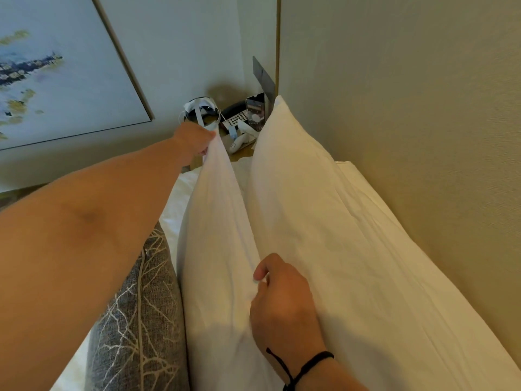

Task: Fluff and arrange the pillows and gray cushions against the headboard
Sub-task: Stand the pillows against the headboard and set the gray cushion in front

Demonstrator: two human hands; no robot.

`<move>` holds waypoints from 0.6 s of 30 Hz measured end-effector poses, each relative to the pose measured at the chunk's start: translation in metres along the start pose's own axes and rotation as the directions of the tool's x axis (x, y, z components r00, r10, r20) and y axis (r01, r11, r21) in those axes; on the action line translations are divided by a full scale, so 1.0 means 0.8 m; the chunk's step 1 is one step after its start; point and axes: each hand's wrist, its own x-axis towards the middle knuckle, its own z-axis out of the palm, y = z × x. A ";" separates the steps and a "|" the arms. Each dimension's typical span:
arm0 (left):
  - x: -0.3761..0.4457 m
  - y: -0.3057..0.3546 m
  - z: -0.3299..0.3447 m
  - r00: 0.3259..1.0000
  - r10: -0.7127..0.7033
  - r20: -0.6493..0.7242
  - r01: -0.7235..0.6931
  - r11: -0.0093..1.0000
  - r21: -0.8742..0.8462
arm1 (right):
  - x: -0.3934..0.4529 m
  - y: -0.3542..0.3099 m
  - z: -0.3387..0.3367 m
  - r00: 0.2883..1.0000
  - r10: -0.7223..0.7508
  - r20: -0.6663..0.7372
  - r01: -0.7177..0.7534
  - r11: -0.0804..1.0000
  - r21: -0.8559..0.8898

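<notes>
My left hand [197,139] and right hand [279,300] pinch the front white pillow [214,249] at frame centre; the back pillow [324,221] already leans on the headboard [408,108], the gray cushion [141,320] at lower left still waits

Dim warm light, soft focus, wide-angle edge distortion

1. One view only, from a wide-angle camera worn on the person's head, looking forward and steeply down along the bed.
2. It faces the far bedside corner, with the headboard [408,136] running up the right side (lines bend toward the edges).
3. It sits close: the front pillow [217,249] and both forearms fill the lower frame.
</notes>
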 end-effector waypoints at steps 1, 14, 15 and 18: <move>0.000 0.002 0.000 0.999 -0.027 -0.027 0.026 0.998 -0.051 | 0.002 0.002 -0.001 1.000 0.008 -0.026 -0.008 1.000 0.004; -0.093 -0.006 0.010 0.868 0.441 0.229 -0.496 0.772 0.397 | 0.009 -0.007 -0.002 0.945 0.169 0.282 -0.080 0.950 -0.302; -0.111 -0.006 0.006 0.814 0.486 0.318 -0.581 0.671 0.461 | 0.004 -0.011 0.000 0.935 0.171 0.311 -0.067 0.946 -0.316; -0.179 -0.013 0.002 0.613 0.436 0.659 -0.789 0.387 0.477 | -0.023 -0.018 0.007 0.926 0.176 0.333 -0.085 0.959 -0.271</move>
